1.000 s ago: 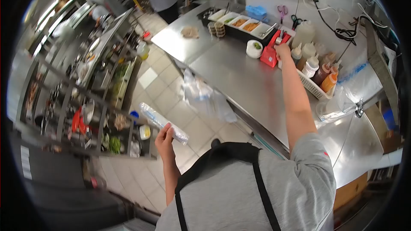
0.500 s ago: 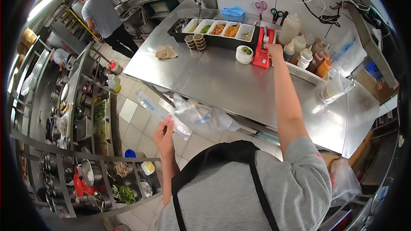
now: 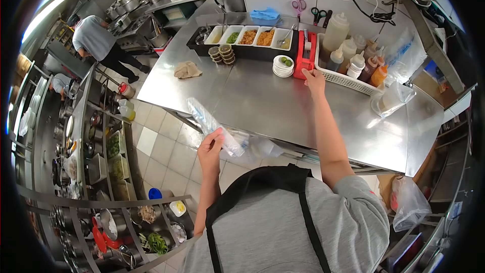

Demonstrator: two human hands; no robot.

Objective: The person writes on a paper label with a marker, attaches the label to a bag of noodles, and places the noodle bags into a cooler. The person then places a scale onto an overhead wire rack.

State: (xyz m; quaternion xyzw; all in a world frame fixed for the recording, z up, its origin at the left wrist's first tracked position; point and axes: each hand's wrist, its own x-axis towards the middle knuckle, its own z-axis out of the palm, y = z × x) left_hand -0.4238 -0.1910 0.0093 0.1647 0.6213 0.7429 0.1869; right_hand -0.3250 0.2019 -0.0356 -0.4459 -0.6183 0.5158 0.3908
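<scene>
My left hand (image 3: 210,150) is closed on a long clear plastic bag (image 3: 203,115) with blue print. The bag slants up past the counter's front edge, and more clear plastic (image 3: 262,147) hangs beside it, below the edge. My right hand (image 3: 314,82) is at the near end of a red tape dispenser (image 3: 305,54) on the steel counter. Its fingers are pinched together there; whatever is between them is too small to make out. Left of the dispenser stands a stack of white saucers (image 3: 282,72) with green limes (image 3: 286,61) on top.
Topping tubs (image 3: 248,37) sit in a black holder behind the saucers. Small lidded cups (image 3: 226,55) and a beige cloth (image 3: 187,70) lie to the left. Squeeze bottles (image 3: 356,64) fill a white basket (image 3: 348,82) at right. Another person (image 3: 96,40) stands at the back left.
My left hand has moved up and right, lifting the plastic bag higher against the counter. My right hand has slid from the dispenser's middle to its near end. The other person has stepped and leaned.
</scene>
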